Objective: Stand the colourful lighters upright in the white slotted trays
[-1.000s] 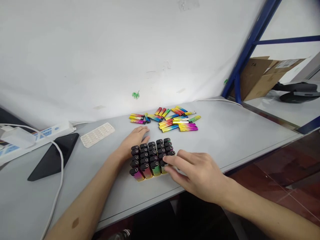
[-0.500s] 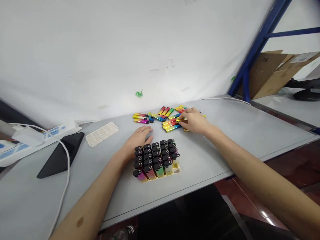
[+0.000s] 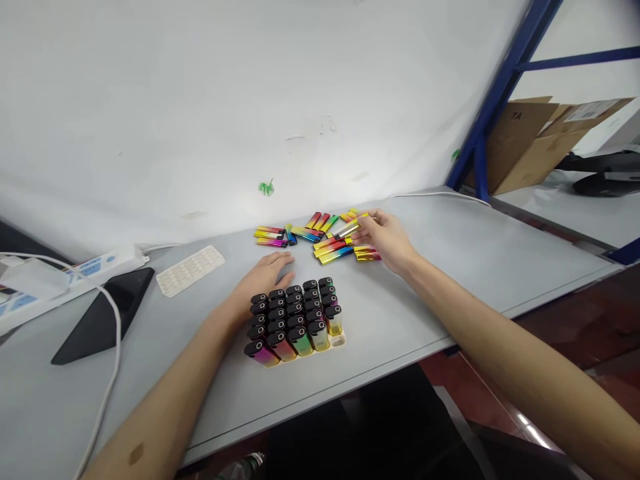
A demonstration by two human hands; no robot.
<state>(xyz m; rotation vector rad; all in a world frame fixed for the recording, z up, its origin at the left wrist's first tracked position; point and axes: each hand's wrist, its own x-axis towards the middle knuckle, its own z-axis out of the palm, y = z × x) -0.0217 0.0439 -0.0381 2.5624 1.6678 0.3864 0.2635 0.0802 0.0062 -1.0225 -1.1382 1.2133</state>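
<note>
My right hand (image 3: 384, 239) pinches a silver and yellow lighter (image 3: 350, 227), lifted above a loose pile of colourful lighters (image 3: 333, 255). Flat on the table, fingers stretched out, my left hand (image 3: 265, 275) rests behind a tray of lighters and holds nothing. Several black-topped lighters (image 3: 301, 341) stand upright in rows in that cream tray (image 3: 339, 341). One hole at its front right corner has no lighter in it. More lighters (image 3: 270, 233) lie flat near the wall.
A second cream tray (image 3: 190, 270) with holes lies at the left. Beside it are a black phone (image 3: 103, 317), a white power strip (image 3: 75, 280) and a white cable (image 3: 118, 333). Cardboard boxes (image 3: 530, 143) stand behind a blue metal frame (image 3: 493, 113) at the right.
My right hand has raised the silver and yellow lighter off the pile and tilted it. The left hand stays on the table. The whole view has shifted slightly.
</note>
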